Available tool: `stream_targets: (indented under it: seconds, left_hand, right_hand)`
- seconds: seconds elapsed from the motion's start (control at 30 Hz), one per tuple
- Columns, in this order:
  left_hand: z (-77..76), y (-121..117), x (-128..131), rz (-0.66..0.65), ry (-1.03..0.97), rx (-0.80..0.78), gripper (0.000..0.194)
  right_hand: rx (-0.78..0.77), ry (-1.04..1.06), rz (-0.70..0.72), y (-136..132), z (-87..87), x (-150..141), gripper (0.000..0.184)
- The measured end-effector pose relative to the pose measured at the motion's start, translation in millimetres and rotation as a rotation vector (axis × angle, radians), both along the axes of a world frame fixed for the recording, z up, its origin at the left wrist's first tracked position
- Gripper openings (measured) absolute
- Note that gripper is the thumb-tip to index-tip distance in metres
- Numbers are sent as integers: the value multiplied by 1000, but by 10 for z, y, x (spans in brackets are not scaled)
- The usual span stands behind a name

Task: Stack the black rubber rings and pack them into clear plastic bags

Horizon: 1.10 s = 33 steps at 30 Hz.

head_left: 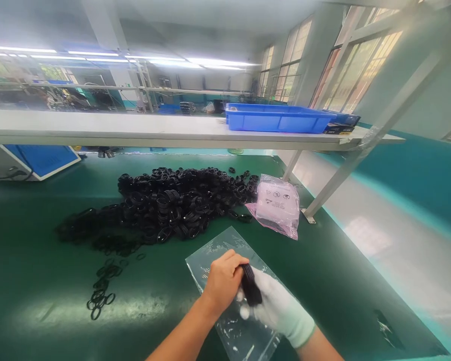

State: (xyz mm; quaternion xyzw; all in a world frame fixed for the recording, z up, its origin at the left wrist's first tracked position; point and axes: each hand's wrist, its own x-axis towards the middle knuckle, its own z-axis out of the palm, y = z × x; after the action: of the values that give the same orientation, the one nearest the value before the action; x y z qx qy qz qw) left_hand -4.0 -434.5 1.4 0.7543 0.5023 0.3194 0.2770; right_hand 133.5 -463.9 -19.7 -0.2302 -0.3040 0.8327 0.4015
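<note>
My left hand (pixel 224 281), bare, has its fingers curled against the upper end of a stack of black rings (pixel 251 286). On the other side, my right hand (pixel 276 306) in a white glove is wrapped round the same stack, which stands tilted between the two. Below both hands a clear plastic bag (pixel 244 337) lies flat on the green table. Beyond them spreads a large heap of black rings (pixel 180 200). Several loose black rings (pixel 99 296) lie to the left.
A pink-tinted printed bag (pixel 278 203) lies right of the heap, beside a shelf post (pixel 334 175). The white shelf (pixel 135 128) crosses above the table and carries a blue bin (pixel 278 120). A blue-and-grey box (pixel 41 159) stands at back left.
</note>
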Motion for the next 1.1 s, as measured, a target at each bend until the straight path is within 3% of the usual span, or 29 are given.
stream_targets:
  seconds: [0.1, 0.23, 0.4, 0.47, 0.53, 0.7, 0.87, 0.97, 1.1]
  left_hand:
    - [16, 56, -5, 16, -33, -10, 34]
    - [77, 146, -98, 6, -28, -136, 29]
    - [162, 241, -296, -325, -418, -558, 36]
    - [139, 253, -337, -383, -541, -638, 34]
    - [95, 257, -362, -346, -564, -657, 30]
    - [8, 260, -406, -236, -436, -686, 27]
    - [-92, 228, -393, -127, -389, -679, 27]
    - [-157, 212, -384, -102, -417, -710, 23]
    - [-195, 218, -418, -95, -427, -742, 21]
  right_hand:
    - [-98, 52, 6, 41, 12, 28, 51]
    - [-138, 38, -76, 66, 8, 38, 39]
    - [-405, 163, 17, 39, -26, -62, 48]
    - [-440, 166, 25, 19, -37, -105, 48]
    - [-404, 108, 9, 7, -44, -122, 51]
    - [-118, -231, -6, 37, -62, -133, 46]
    - [-93, -436, -40, 67, -137, -283, 41]
    - [-113, -420, -19, 71, -180, -332, 42]
    - [-158, -225, 118, 84, -190, -284, 49]
